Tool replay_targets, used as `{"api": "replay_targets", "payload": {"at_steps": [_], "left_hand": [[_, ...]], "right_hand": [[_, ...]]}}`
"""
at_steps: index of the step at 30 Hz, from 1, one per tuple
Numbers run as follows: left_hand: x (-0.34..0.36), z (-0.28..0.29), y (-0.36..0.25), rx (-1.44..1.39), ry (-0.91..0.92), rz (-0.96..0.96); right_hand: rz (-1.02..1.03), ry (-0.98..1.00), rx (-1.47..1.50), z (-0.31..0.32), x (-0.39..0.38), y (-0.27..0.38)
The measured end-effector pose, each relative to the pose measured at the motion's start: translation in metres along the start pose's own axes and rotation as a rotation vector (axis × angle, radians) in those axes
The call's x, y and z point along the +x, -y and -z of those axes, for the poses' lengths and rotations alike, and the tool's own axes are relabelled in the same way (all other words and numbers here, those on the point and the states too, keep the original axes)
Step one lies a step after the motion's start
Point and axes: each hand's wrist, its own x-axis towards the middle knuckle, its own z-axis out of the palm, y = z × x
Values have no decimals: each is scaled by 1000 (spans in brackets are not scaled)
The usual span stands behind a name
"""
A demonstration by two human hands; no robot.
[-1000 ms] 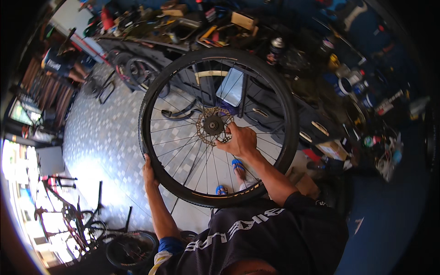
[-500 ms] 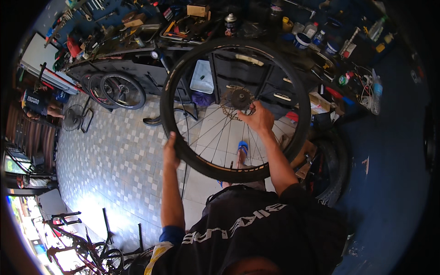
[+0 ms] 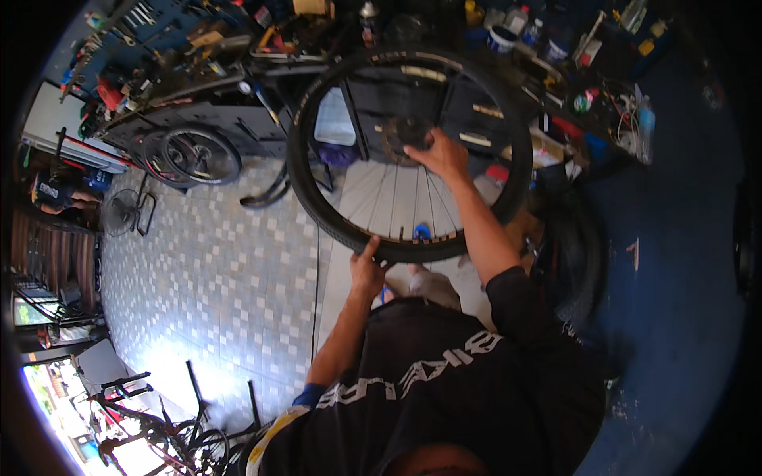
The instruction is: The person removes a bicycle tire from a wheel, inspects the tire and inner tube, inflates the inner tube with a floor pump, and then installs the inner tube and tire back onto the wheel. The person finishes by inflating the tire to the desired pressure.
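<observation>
A bicycle wheel [image 3: 305, 178] with a black tyre, thin spokes and a dark hub [image 3: 410, 133] is held up in front of me. Its lower rim is the part nearest my body. My left hand [image 3: 367, 274] is closed on the tyre at that lower rim, thumb on top and fingers underneath. At the hub, my right hand [image 3: 444, 157] grips beside the round disc-like part, its forearm crossing over the wheel's right side. Motion blurs the hub, so exactly what those fingers press on is hard to see.
A workbench [image 3: 198, 83] crowded with tools, bottles and tubs runs along the far side. Two wheels [image 3: 202, 155] lean against its cabinets, near a floor fan [image 3: 121, 213]. Bike frames [image 3: 159, 432] stand lower left; tyres [image 3: 583, 262] hang or rest at right. Another person [image 3: 59, 190] is far left.
My left hand has slid from the tyre's left side to its bottom edge. The wheel has shifted slightly upward and tilted. My right hand stays at the hub.
</observation>
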Motion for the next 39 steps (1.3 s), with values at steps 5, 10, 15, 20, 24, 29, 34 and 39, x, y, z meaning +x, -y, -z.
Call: {"api": "replay_targets", "payload": {"at_steps": [5,10,15,20,24,29,34,39], "left_hand": [[0,2,4,-60,37,27],[-6,-2,7,-63,49,42],[-11,-12,11,-44,50,59],[-10,-7,12,-117,22,94],[3,-2,15,-196,35,58],[6,-7,4,-92,8,-77],[-5,-11,-11,-83,-7,-37],[-5,-8,-15,-48,-18,-78]], "right_hand": [[296,-307,-83,8,-37,-27],[36,-623,-76,52,-159,-56],[-603,-414,666,24,-241,-103],[-795,-24,1300,26,-243,-41],[-682,61,1362,19,-233,-70],[-687,69,1485,22,-236,-68],[-687,73,1475,26,-232,-62],[-668,25,1478,24,-232,-63]]}}
